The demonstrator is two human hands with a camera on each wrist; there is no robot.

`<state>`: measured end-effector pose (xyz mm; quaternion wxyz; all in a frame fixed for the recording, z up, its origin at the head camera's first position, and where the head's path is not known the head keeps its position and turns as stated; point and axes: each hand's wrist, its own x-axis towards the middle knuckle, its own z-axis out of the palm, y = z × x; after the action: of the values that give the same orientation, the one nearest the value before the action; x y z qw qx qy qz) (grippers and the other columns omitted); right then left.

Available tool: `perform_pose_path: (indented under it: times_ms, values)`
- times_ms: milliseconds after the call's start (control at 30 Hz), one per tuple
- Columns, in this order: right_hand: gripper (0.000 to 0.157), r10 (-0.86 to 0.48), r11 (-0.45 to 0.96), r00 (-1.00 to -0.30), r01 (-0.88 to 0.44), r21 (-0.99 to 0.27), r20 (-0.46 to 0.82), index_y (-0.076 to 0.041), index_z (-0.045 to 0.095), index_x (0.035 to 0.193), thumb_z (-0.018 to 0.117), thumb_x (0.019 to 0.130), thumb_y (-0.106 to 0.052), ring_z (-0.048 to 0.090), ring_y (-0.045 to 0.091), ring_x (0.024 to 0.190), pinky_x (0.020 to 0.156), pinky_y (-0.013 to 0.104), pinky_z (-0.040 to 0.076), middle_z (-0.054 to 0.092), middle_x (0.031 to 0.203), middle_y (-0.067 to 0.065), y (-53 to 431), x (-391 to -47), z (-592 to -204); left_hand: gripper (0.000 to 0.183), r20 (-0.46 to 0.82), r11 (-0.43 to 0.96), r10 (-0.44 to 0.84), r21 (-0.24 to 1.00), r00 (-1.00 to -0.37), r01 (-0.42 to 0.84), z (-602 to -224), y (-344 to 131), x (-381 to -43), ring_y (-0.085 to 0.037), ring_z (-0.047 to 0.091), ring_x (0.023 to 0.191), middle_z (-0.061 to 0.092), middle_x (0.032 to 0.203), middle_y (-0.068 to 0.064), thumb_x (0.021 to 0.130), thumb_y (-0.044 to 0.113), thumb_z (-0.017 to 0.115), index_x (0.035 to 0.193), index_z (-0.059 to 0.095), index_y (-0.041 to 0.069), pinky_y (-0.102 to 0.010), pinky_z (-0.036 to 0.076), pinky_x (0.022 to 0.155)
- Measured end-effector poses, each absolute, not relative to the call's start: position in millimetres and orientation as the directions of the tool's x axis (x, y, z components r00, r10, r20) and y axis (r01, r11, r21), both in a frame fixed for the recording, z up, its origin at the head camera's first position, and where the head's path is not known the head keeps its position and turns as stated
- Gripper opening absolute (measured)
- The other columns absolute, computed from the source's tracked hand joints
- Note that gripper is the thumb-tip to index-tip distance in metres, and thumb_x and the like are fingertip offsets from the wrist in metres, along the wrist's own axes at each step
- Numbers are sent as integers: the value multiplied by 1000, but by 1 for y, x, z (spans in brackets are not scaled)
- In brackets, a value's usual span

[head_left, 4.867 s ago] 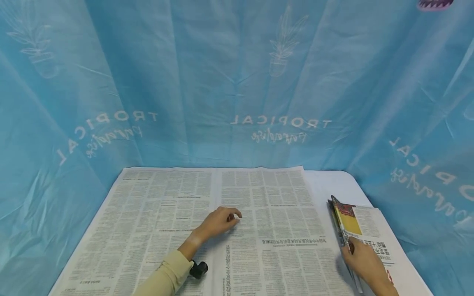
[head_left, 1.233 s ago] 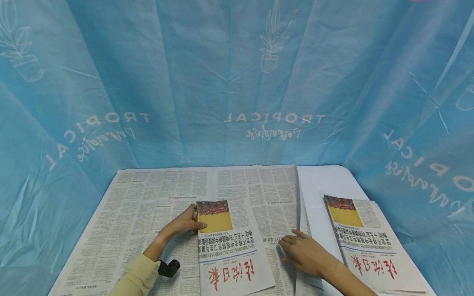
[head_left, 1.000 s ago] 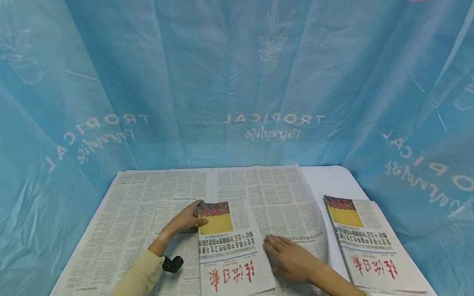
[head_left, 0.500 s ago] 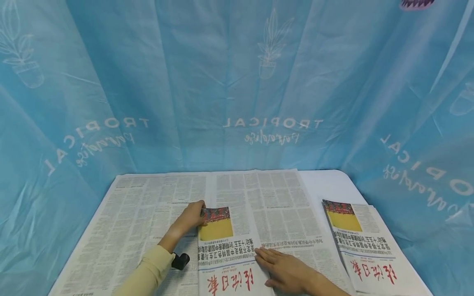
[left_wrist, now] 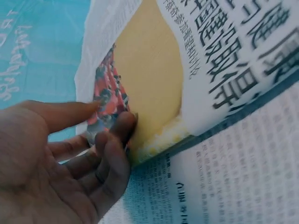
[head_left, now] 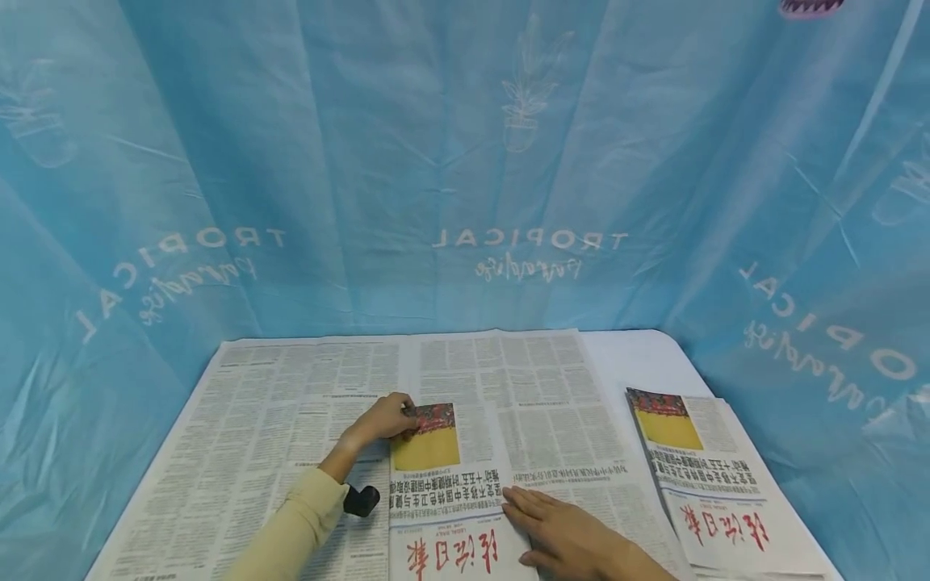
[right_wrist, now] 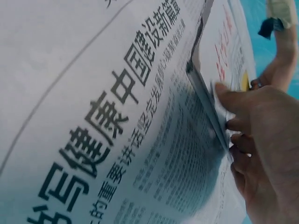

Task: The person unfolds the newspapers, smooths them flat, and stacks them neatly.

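The blue curtain (head_left: 465,161) behind the table carries the white word "TROPICAL", mirror-reversed, with a script line beneath it too loose to read; the same print repeats on the curtain's left and right folds. The folded newspaper (head_left: 443,500) in front of the curtain shows a red brush-style Chinese masthead, upside down to the camera, and a black Chinese headline. The stack of newspapers (head_left: 715,500) to its right bears the same red masthead. The small print on the spread newspaper sheet (head_left: 291,420) beneath is illegible.

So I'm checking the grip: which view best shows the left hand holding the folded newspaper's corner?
The left wrist view: left hand fingers pinch the folded newspaper with the yellow and red picture at its corner. The head view shows the hold small; the right wrist view shows only that arm, far off.
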<state>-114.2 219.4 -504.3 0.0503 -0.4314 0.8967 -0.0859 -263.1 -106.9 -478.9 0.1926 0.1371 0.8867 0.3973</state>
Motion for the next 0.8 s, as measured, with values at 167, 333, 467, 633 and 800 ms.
perform_pose_path:
  times_ms: [167, 333, 467, 633, 800]
  values:
    - [60, -693, 666, -709, -699, -261, 128, -13, 36, 152, 48, 101, -42, 39, 30, 141, 104, 47, 42, 32, 158, 12, 225, -119, -503, 35, -229, 429, 444, 903, -866, -20, -483, -114, -265, -22, 67, 65, 69, 83, -26, 103, 24, 50, 109, 52, -10, -39, 56, 64]
    - [61, -568, 705, -789, -613, -357, 234, -10, 23, 156, 51, 102, -22, 39, 29, 140, 104, 48, 42, 31, 158, 14, 229, -127, -505, 52, -262, 314, 453, 941, -852, -123, -491, -120, -260, -19, 69, 70, 70, 89, -27, 107, 35, 36, 122, 48, -13, -36, 57, 67]
    - [56, -642, 668, -736, -674, -315, 213, -9, 32, 153, 50, 103, -25, 42, 31, 138, 103, 48, 43, 35, 156, 15, 225, -135, -511, 60, -315, 310, 406, 931, -858, -195, -493, -120, -258, -15, 68, 69, 71, 85, -20, 108, 38, 28, 136, 40, -15, -33, 56, 67]
    - [59, -729, 609, -663, -741, -282, 169, -11, 32, 153, 50, 102, -34, 43, 35, 136, 104, 50, 41, 37, 155, 13, 219, -141, -519, 56, -342, 264, 447, 933, -826, -243, -487, -115, -266, -13, 66, 70, 70, 85, -14, 106, 36, 33, 132, 45, -12, -32, 55, 70]
    - [61, -769, 597, -636, -750, -284, 64, -11, 30, 154, 39, 104, -44, 41, 36, 138, 107, 51, 39, 34, 157, 11, 213, -143, -524, 47, -376, 221, 500, 927, -780, -305, -487, -126, -267, -13, 62, 72, 64, 84, -9, 104, 24, 33, 127, 47, -13, -29, 53, 72]
